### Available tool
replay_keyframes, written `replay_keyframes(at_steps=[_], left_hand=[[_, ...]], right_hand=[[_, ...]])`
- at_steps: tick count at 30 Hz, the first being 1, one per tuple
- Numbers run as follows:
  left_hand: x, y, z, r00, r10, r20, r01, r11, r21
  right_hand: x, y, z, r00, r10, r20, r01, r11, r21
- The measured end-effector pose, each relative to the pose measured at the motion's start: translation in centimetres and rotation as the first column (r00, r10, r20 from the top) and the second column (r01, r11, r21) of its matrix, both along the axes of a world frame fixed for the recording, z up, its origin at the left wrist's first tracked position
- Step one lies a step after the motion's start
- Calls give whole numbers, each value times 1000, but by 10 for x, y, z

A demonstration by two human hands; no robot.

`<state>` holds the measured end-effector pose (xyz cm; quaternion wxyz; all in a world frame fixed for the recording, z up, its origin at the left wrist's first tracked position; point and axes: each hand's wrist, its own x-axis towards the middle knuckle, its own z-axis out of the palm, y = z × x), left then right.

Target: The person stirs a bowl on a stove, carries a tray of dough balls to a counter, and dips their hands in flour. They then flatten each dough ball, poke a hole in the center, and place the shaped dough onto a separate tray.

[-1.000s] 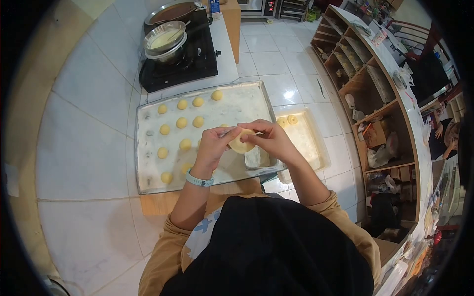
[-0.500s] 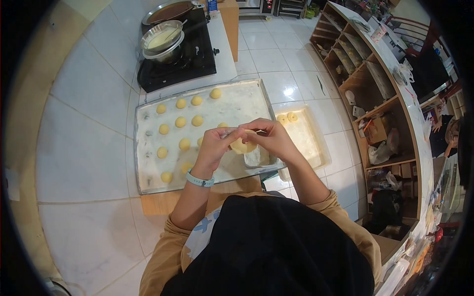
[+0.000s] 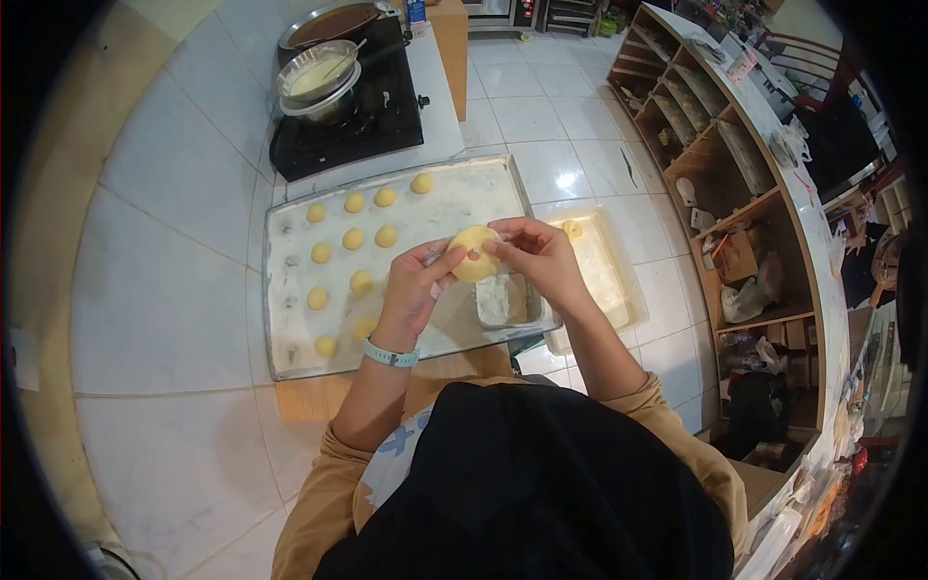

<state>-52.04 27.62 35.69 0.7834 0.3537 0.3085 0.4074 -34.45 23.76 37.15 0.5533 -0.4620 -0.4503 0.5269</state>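
A flattened round of yellow dough is pinched between my two hands above the tray, its broad face turned up towards me. Both thumbs press at its middle, where a small hole seems to show. My left hand, with a light blue band on the wrist, grips the left edge; my right hand grips the right. Below them, the floured metal tray bears several dough balls in rows. A small square metal tin of white flour sits at the tray's near right, under the dough.
Right of the tray, lower down, a pale plastic bin holds shaped dough. A black stove with a bowl stands beyond the tray. Tiled wall borders the left; a wooden shelf unit lines the right.
The dough has been tipped so its face shows more fully, and it has risen slightly in view. My thumbs have shifted onto its middle; both hands keep hold.
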Motion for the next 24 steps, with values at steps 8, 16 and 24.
replay_keyframes(at_steps=[8, 16, 24], left_hand=[[5, -6, -4, 999, 51, -16, -51, 999, 6], [6, -11, 11, 969, -44, -241, 63, 995, 73], [19, -10, -3, 970, 153, -186, -124, 979, 162]], right_hand=[[3, -5, 2, 988, 127, 84, -125, 992, -20], [7, -5, 15, 934, 323, 151, -328, 945, 7], [27, -2, 24, 922, 304, 239, -285, 952, -110]])
